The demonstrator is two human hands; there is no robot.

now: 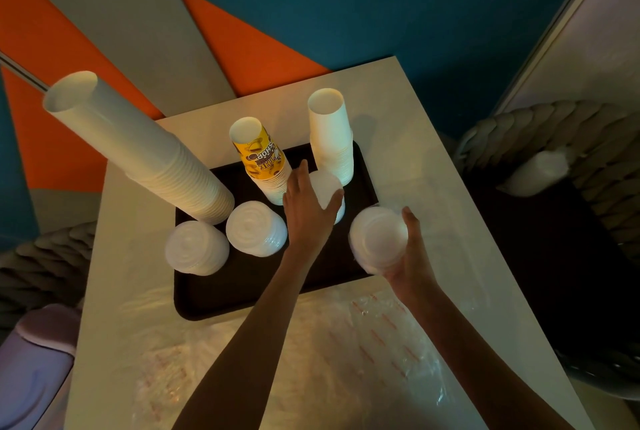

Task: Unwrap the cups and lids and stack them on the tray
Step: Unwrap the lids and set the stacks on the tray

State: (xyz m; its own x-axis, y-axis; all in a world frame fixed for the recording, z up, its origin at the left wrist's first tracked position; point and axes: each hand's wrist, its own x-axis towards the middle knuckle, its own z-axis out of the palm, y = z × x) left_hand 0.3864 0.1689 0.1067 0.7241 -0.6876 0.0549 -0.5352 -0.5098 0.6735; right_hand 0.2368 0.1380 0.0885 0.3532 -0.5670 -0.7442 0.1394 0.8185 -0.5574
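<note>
A black tray (242,294) lies on a white table (433,187). On it stand a tall stack of white cups (138,149) at the left, a yellow-printed cup stack (261,159) in the middle and a shorter white cup stack (330,138) at the right. Two stacks of translucent lids (195,247) (254,228) sit at the tray's front left. My left hand (308,207) grips a third lid stack (327,190) on the tray, fingers and thumb around it. My right hand (408,256) holds another lid stack (377,239) above the tray's right edge.
Crumpled clear plastic wrap (346,360) with red print covers the near part of the table. Grey braided chairs (571,138) stand right and left; a wrapped white bundle (535,175) lies on the right one. A lilac object (34,360) is at the lower left.
</note>
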